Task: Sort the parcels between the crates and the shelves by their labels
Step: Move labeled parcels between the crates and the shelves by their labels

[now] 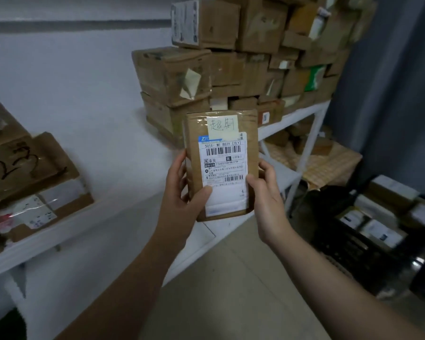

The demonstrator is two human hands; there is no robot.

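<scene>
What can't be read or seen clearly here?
Head view:
- Fine print on the shipping label of the parcel: too small.
- Fingers of the left hand and right hand: behind the parcel.
- Labels on the stacked boxes: blurred.
- Black crate: dim, cut off by the right edge.
- Scrawled box at left: cut off by the left edge.

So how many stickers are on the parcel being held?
2: a yellow handwritten note at its top, a white shipping label below it. The back is hidden.
</scene>
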